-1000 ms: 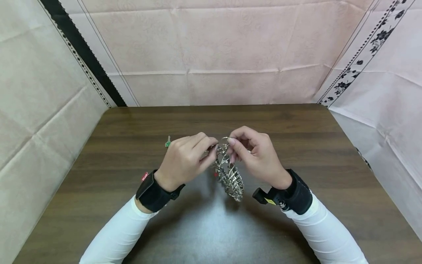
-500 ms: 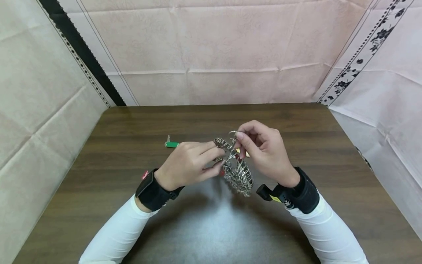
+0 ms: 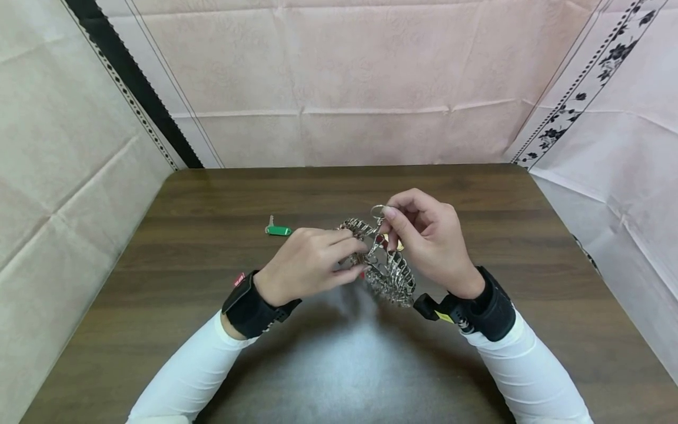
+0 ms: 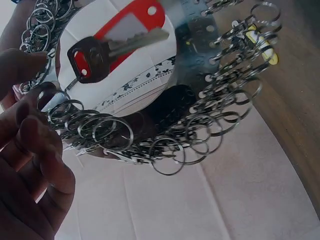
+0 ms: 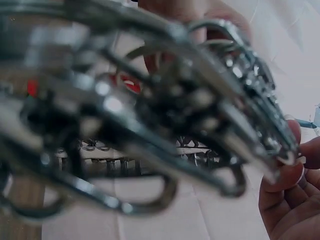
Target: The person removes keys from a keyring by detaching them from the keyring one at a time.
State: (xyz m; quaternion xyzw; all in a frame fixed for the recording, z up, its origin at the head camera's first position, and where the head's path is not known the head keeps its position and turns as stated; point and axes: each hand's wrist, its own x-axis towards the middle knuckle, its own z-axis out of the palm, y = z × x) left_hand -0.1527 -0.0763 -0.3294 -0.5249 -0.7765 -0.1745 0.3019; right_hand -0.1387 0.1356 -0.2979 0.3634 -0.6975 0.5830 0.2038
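My left hand (image 3: 318, 259) grips the left side of a large metal hoop strung with many small split rings and clips (image 3: 394, 282). My right hand (image 3: 431, 235) pinches a small split ring (image 3: 377, 211) at the hoop's upper right. In the left wrist view, a red key tag (image 4: 150, 15) and a dark-headed key (image 4: 95, 57) hang across the hoop's opening. A yellow tag (image 4: 267, 50) shows at the hoop's far side. Rings fill the right wrist view, blurred, with right fingertips (image 5: 287, 175) at their edge.
A green key tag (image 3: 278, 230) with a key lies on the wooden table (image 3: 222, 200), left of and beyond my left hand. Pale cloth (image 3: 371, 88) hangs behind the table's back edge and along both sides. Each wrist wears a black strap (image 3: 254, 309).
My right hand has moved right and slightly away from me, drawing the hoop of rings the same way. My left hand has shifted a little, and more of the green tag shows.
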